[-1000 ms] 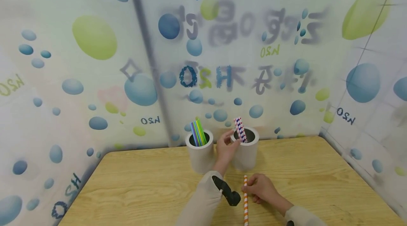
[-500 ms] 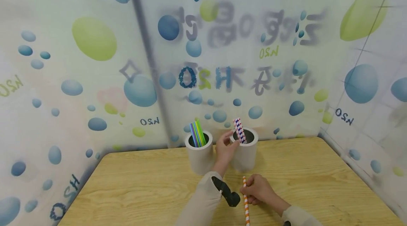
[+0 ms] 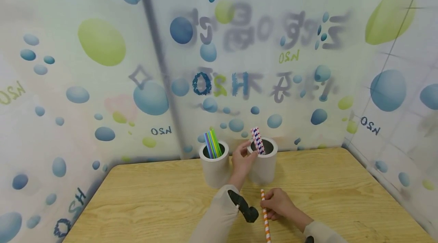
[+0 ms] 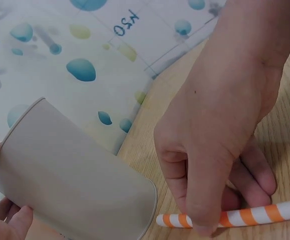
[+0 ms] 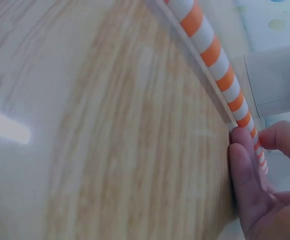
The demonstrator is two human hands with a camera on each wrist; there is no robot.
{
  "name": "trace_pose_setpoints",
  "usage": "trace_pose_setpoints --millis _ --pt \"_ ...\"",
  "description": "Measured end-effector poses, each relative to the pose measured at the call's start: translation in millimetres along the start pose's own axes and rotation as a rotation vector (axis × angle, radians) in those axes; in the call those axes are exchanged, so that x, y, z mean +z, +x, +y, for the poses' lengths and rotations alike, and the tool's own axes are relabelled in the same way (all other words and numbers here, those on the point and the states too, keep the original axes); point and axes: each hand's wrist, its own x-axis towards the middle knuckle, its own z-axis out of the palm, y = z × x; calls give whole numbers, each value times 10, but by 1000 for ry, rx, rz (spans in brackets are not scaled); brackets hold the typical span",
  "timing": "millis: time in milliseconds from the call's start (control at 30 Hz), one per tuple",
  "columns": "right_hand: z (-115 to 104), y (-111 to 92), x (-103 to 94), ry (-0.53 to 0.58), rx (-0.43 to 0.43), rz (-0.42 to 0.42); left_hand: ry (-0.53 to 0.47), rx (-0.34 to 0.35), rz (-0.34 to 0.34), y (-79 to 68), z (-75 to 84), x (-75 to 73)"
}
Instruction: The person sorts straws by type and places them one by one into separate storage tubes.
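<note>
My left hand (image 3: 243, 165) holds the right cup (image 3: 267, 169), a light grey cylinder, with thumb and fingers at its left side near the rim. Several patterned paper straws (image 3: 257, 140) lean inside this cup. In front of it, my right hand (image 3: 280, 203) pinches an orange-and-white striped straw (image 3: 266, 224) between thumb and fingers, near the straw's far end. The left wrist view shows the striped straw (image 4: 260, 215) low by the tabletop, its tip close to the cup's base (image 4: 152, 200). In the right wrist view the straw (image 5: 225, 77) runs just above the wood.
A matching left cup (image 3: 216, 172) with several plain coloured straws (image 3: 213, 144) stands beside my left hand. The wooden table (image 3: 147, 201) ends at a patterned wall covering (image 3: 102, 83) behind the cups. A black wrist camera (image 3: 244, 207) sits on my left sleeve.
The striped straw has turned slightly, its near end shifting to the right. My left hand has stayed at the cup, and the right hand has hardly moved.
</note>
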Motion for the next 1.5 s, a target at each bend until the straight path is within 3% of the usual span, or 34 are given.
trace_pose_setpoints --millis 267,400,533,800,1167,1500 --pt "5 20 -72 48 28 -98 -12 -6 -8 -7 7 -2" --pt "-7 27 -112 48 34 -106 -17 -6 -13 -3 9 9" --pt "-29 24 -155 51 18 -72 -16 1 -15 0 10 23" --pt "-83 17 -282 73 -113 -25 -15 0 -15 -3 11 26" --pt "-174 -13 -395 131 -192 32 -21 -2 -18 -9 11 9" --pt "-241 19 -504 161 -217 160 -24 22 -11 10 11 -19"
